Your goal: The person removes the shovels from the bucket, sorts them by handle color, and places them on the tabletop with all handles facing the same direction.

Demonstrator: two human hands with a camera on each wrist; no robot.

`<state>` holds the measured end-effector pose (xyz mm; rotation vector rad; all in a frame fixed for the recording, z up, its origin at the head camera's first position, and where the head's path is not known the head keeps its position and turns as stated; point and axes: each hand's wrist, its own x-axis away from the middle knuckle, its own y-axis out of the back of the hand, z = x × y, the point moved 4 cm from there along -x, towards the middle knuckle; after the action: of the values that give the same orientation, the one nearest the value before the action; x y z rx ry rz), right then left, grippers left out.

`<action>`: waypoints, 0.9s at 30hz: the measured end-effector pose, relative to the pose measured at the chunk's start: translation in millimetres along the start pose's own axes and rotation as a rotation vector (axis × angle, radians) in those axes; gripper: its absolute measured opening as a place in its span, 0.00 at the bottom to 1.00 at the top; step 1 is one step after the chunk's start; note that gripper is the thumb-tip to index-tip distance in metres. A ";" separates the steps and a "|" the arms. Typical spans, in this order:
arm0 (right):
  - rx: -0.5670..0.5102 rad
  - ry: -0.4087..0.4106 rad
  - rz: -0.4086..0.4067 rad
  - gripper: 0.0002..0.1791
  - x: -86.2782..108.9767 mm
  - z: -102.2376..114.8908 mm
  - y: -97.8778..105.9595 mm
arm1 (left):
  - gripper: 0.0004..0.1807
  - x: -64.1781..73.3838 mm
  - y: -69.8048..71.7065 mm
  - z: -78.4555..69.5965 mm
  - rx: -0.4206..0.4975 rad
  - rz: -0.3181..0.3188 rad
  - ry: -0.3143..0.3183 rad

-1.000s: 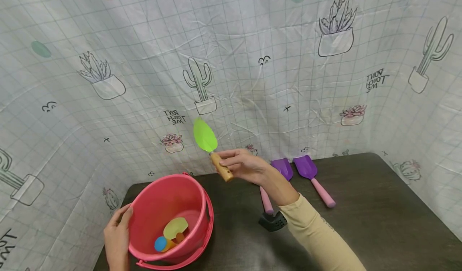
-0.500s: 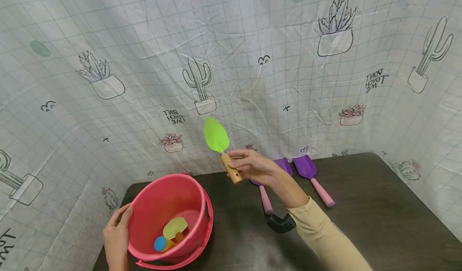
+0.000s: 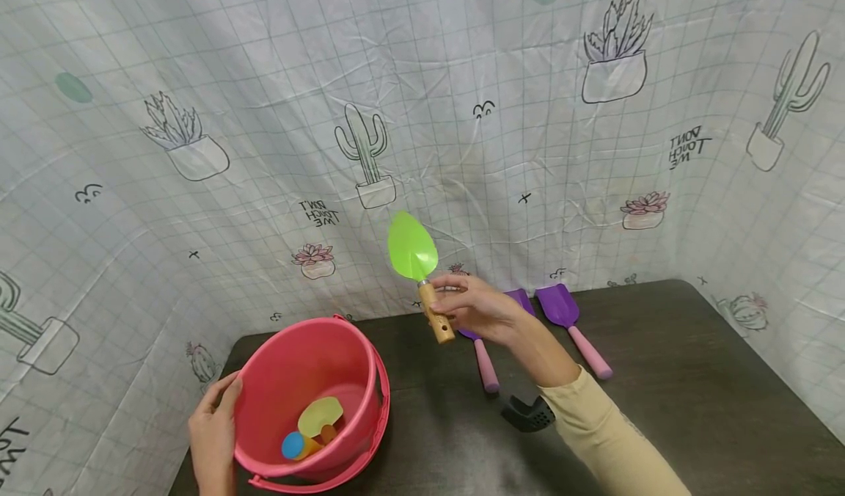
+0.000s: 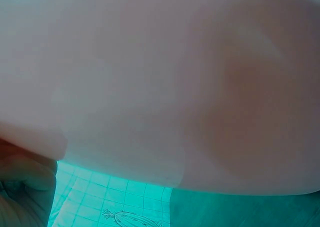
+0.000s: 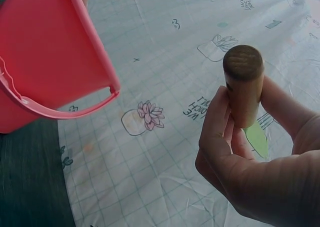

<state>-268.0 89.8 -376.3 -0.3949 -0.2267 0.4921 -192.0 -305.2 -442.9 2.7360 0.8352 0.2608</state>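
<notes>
In the head view my right hand (image 3: 477, 307) pinches the wooden handle of a small trowel (image 3: 412, 248), its green blade pointing up, above the table's back edge. The right wrist view shows the handle's round end (image 5: 243, 63) between thumb and fingers. My left hand (image 3: 214, 426) grips the left rim of a red bucket (image 3: 359, 342), which leans with its mouth toward me. Inside the bucket lie a pale yellow-green blade (image 3: 320, 417) and a blue-tipped yellow piece (image 3: 297, 446). The bucket's wall (image 4: 125, 87) fills most of the left wrist view, blurred.
Two purple shovels with pink handles lie on the dark table (image 3: 680, 378): one shovel (image 3: 560, 307) at the right, another shovel (image 3: 487, 365) partly hidden by my right arm. A printed curtain (image 3: 462, 151) hangs behind the table. The bucket's handle (image 3: 317, 487) hangs down.
My right hand has moved to the right, away from the bucket, carrying the trowel. Its blade has turned to face me more. The left hand and the bucket stay still.
</notes>
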 end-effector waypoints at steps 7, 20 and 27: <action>0.020 -0.014 -0.006 0.24 4.3 -1.6 5.1 | 0.32 -0.9 -0.2 0.2 -0.007 0.003 -0.001; 0.061 -0.010 -0.009 0.20 12.3 -2.6 13.2 | 0.33 0.3 1.0 -1.2 -0.008 0.003 0.013; 0.059 0.013 -0.021 0.18 18.1 -1.8 17.7 | 0.31 -1.0 1.2 -2.7 -0.011 0.003 -0.009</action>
<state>-259.2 112.6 -383.2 -0.3382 -0.2030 0.4740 -192.9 -306.3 -440.1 2.7268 0.8251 0.2532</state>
